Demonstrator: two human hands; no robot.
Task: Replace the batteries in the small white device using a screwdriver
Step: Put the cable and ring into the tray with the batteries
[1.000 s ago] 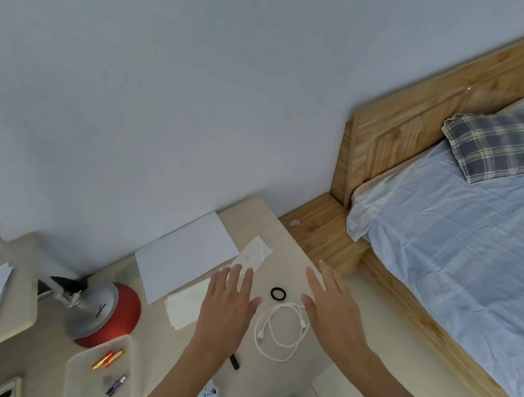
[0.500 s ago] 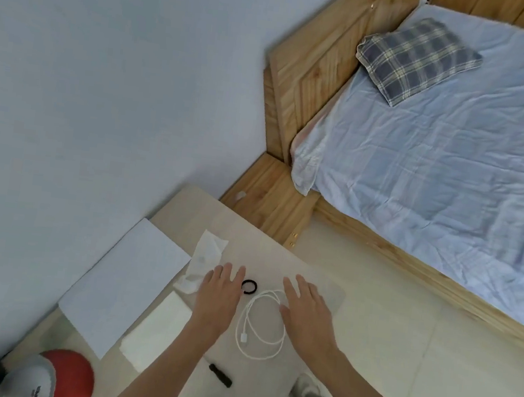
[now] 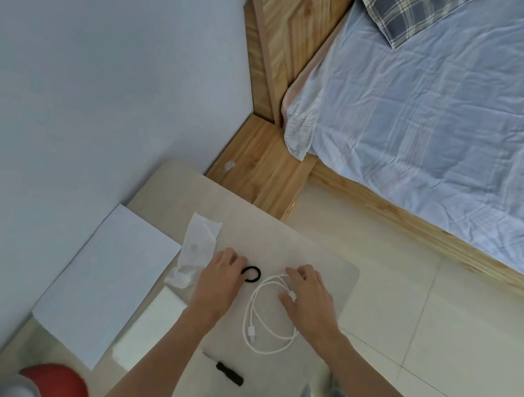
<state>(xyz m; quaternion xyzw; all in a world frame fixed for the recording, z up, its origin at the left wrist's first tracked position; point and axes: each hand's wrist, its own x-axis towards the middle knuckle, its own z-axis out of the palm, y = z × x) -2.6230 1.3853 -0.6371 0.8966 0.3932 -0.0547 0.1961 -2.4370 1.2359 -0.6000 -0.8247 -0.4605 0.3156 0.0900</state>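
Both hands low over the pale surface (image 3: pixel 281 243), neither on a task item. Left hand (image 3: pixel 218 280): fingers bent, tips down at the left rim of a black ring (image 3: pixel 251 274); cannot tell if it grips the ring or only touches it. Right hand (image 3: pixel 311 298): fingers curled over the top of a looped white cable (image 3: pixel 267 326), thumb against 1 plug, apparently pinching it. Screwdriver (image 3: pixel 229 372) lies untouched nearer the person, just beside the left forearm. Small white device not clearly in view; a white sliver at the bottom edge may be it, cannot tell. Judged: clearing clutter, battery job not begun. Risks: left forearm, if drawn back, could sweep the screwdriver off the near edge; cable lifted carelessly could drag its free plug across and catch the ring or tool; crumpled tissue (image 3: pixel 197 251) close to the work spot could hide a loosened screw; the surface's right edge drops to the floor (image 3: pixel 404 312), so a small screw or battery could roll off
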